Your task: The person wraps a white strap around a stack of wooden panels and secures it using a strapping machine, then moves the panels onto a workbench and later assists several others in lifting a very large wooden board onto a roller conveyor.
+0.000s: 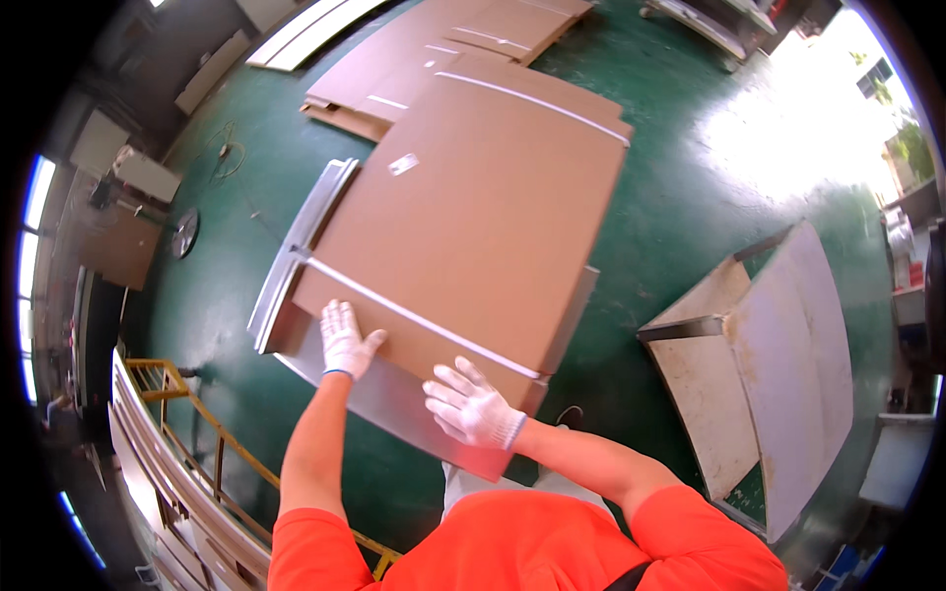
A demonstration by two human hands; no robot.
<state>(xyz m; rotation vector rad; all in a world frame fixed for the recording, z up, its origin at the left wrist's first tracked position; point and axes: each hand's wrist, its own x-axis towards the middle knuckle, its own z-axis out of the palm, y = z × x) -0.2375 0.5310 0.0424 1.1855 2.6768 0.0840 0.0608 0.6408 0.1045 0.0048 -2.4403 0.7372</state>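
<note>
The left hand (347, 340) is lying flat on the near edge of the large brown cardboard sheet (473, 217), its fingers (335, 315) spread open and grasping nothing. The right hand (475, 406) is pressing the same edge with released fingers, where the cardboard is covering a grey metal panel (404, 409) above the green floor (690, 197)

A glossy dark green floor (670, 177) spreads around, sunlit glare far right. More flattened cardboard sheets (443, 49) lie ahead; a yellow railing (212, 433) stands lower left, windows (34, 207) far left.
</note>
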